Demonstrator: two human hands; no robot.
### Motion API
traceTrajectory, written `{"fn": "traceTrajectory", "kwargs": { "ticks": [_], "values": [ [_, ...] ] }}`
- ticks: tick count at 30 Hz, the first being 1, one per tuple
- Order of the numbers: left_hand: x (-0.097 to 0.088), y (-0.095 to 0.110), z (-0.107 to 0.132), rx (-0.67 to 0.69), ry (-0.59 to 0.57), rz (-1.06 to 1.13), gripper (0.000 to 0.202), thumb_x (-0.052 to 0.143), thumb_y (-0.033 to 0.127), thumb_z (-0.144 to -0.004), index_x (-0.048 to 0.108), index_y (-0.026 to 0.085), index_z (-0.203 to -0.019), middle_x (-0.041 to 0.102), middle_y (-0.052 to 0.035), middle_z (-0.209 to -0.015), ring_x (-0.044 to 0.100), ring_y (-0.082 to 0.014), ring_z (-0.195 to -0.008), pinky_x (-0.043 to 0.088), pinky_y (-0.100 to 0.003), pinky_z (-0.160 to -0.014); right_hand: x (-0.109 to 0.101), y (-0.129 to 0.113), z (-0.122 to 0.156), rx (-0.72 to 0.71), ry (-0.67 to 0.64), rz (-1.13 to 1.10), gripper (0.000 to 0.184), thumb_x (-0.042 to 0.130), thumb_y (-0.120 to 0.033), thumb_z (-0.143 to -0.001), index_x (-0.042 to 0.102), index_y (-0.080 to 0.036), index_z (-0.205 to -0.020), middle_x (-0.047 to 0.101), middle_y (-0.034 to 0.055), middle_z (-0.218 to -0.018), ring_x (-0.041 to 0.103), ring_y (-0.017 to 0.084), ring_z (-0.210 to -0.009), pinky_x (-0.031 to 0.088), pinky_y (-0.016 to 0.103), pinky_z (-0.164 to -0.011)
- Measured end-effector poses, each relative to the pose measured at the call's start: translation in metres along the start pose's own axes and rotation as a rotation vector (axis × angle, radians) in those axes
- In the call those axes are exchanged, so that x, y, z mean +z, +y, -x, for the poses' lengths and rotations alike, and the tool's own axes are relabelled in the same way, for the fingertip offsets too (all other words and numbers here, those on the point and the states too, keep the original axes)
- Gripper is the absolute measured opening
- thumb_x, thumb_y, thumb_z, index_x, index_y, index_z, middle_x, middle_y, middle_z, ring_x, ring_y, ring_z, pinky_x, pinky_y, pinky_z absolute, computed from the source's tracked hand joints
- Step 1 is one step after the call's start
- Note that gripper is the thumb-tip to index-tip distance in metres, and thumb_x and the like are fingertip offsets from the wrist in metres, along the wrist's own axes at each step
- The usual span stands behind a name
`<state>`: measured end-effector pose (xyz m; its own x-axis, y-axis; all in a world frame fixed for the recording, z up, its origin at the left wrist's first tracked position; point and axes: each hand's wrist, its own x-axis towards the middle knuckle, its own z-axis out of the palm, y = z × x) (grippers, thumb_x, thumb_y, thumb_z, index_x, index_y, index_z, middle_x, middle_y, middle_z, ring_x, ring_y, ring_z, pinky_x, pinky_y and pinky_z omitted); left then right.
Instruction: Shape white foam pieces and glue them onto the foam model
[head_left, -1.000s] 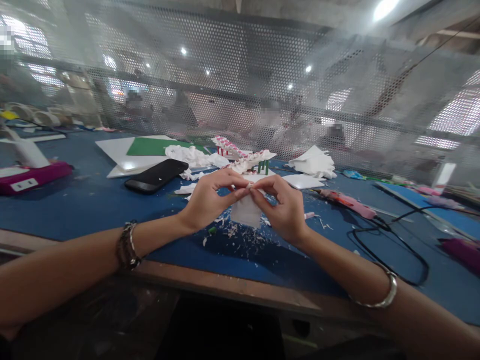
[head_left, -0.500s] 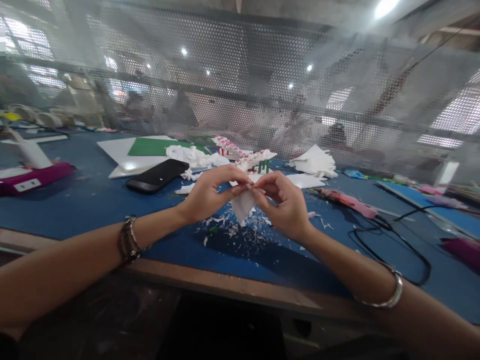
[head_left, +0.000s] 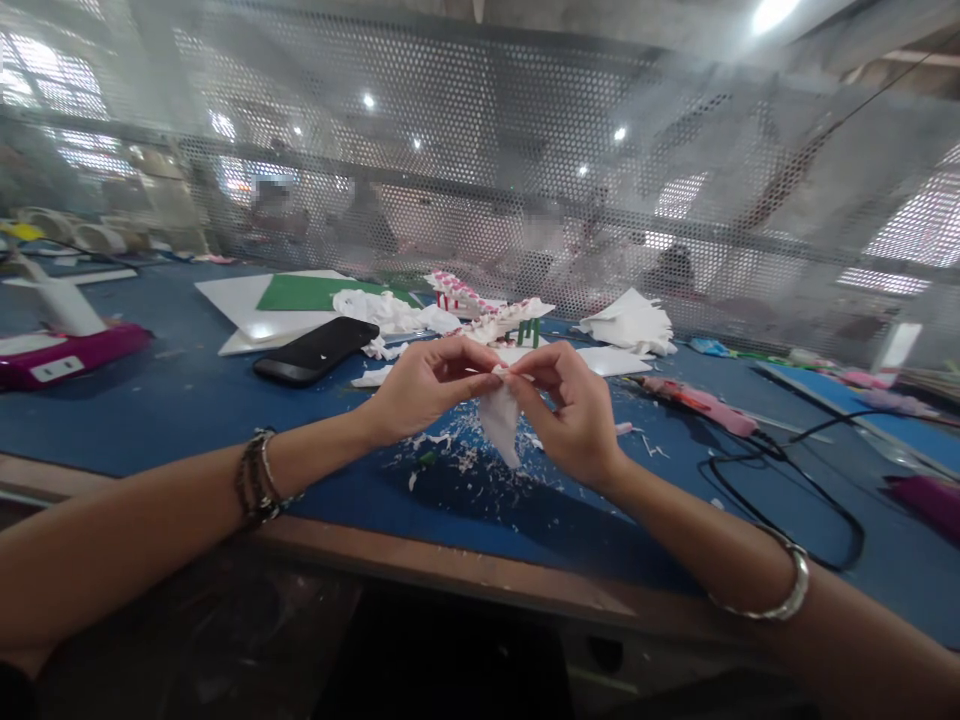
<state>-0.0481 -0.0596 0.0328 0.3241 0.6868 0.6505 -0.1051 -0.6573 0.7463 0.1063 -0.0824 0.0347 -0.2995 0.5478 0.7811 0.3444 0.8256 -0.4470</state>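
Between both hands hangs a small piece of thin white paper (head_left: 499, 420), like tissue, pinched at its top edge. My left hand (head_left: 431, 385) grips it between thumb and fingertips from the left side. From the right, my right hand (head_left: 570, 405) pinches the same edge, its fingertips almost touching the left ones. The fingertips cover the top of the paper. Below it, many tiny white scraps (head_left: 480, 475) are scattered over the blue table mat (head_left: 315, 475).
A black phone (head_left: 319, 350) lies left, near crumpled white paper (head_left: 382, 312) and a green sheet (head_left: 300, 292). Behind the hands stand small pieces with pink dots (head_left: 465, 290). To the right are a pink corded tool (head_left: 705, 405), its black cable and stacked white sheets (head_left: 630, 322).
The hanging end of the paper has swung right and slightly lower. Both hands stay in nearly the same place, still pinching it.
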Motion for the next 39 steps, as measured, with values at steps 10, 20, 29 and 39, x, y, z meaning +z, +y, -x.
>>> {"fn": "traceTrajectory", "kwargs": {
  "ticks": [10, 20, 29, 39],
  "values": [
    [-0.004, -0.0002, -0.0009, -0.01, -0.017, -0.018, 0.009, 0.06, 0.018, -0.067, 0.06, 0.015, -0.075, 0.065, -0.0024, -0.075, 0.059, -0.0101, -0.068, 0.049, -0.019, -0.061, -0.0028, 0.0035, -0.0036, 0.143, -0.114, -0.199, 0.009, 0.047, -0.022, -0.078, 0.043, -0.019, -0.085, 0.056, -0.0033, -0.066, 0.054, 0.007, -0.053, 0.045, 0.02, -0.05],
    [-0.0023, -0.0022, -0.0013, -0.008, 0.03, -0.031, 0.005, 0.06, 0.019, -0.068, 0.059, 0.015, -0.069, 0.063, -0.0003, -0.066, 0.057, -0.0075, -0.058, 0.048, -0.017, -0.055, -0.0004, 0.0001, -0.0026, 0.145, -0.098, -0.284, 0.005, 0.049, -0.02, -0.076, 0.044, -0.02, -0.074, 0.056, -0.0041, -0.062, 0.057, 0.007, -0.054, 0.046, 0.02, -0.05],
    [-0.0002, -0.002, 0.0059, 0.18, 0.051, -0.361, 0.015, 0.052, 0.021, -0.076, 0.066, 0.019, -0.08, 0.068, -0.0037, -0.085, 0.06, -0.0119, -0.076, 0.047, -0.023, -0.069, 0.0008, 0.0037, -0.0024, 0.119, -0.008, -0.101, 0.005, 0.052, -0.023, -0.074, 0.05, -0.018, -0.073, 0.058, -0.0027, -0.065, 0.057, 0.008, -0.06, 0.045, 0.021, -0.055],
    [-0.0037, -0.0007, 0.0052, 0.259, -0.013, -0.559, 0.016, 0.049, 0.026, -0.078, 0.063, 0.019, -0.083, 0.066, -0.004, -0.083, 0.058, -0.0117, -0.074, 0.044, -0.023, -0.07, -0.0009, 0.0031, -0.0041, 0.158, -0.074, -0.153, 0.007, 0.053, -0.025, -0.074, 0.052, -0.018, -0.073, 0.059, -0.0029, -0.062, 0.056, 0.007, -0.053, 0.046, 0.021, -0.051]
  ]
}}
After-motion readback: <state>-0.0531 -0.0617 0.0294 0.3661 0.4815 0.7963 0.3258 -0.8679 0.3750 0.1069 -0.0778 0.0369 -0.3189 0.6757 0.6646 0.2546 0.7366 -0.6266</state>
